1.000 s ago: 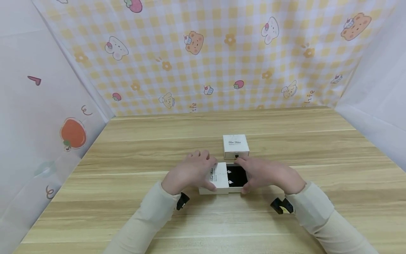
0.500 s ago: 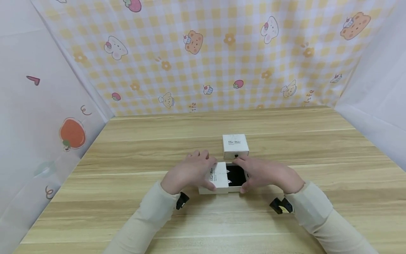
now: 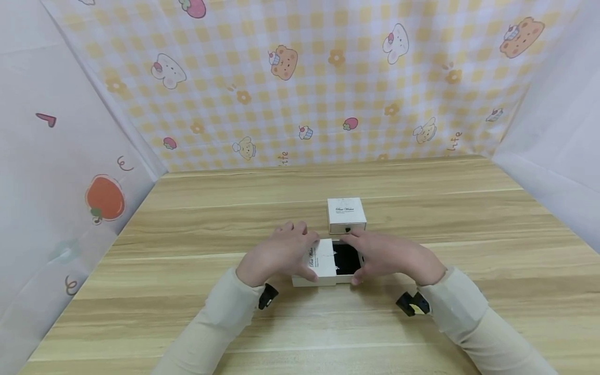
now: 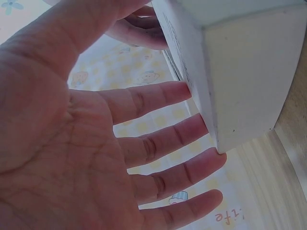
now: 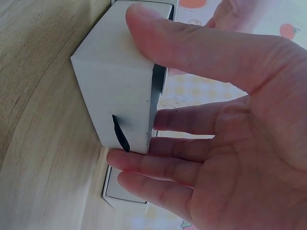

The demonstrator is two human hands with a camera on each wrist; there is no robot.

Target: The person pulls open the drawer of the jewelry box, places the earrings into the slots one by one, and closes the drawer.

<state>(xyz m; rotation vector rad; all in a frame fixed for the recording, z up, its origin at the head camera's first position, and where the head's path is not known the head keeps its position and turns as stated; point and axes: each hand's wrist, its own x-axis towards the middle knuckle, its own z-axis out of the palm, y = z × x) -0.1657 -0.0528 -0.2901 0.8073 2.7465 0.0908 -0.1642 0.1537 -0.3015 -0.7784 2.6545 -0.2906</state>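
Observation:
A white jewelry box with a printed sleeve point(image 3: 324, 260) lies in the middle of the head view, its drawer point(image 3: 347, 279) part-way out to the right. Black padding point(image 3: 347, 260) fills the drawer, and small silvery earrings show beside the sleeve's edge. My left hand point(image 3: 278, 255) holds the sleeve between thumb and fingers; in the left wrist view its fingertips touch the sleeve's side point(image 4: 249, 81). With thumb in front and fingers behind, my right hand point(image 3: 391, 256) grips the drawer. A black pull tab point(image 5: 121, 134) hangs from the drawer's end in the right wrist view.
A second white box point(image 3: 346, 212), shut, stands just behind the first one. Both rest on a wood-grain table point(image 3: 211, 208). A yellow checked cloth point(image 3: 309, 99) hangs behind it, with white sheeting at both sides.
The right hand has slid the drawer slightly left into the sleeve, so less black padding shows and the earrings sit nearer the sleeve's edge. The left hand keeps its hold.

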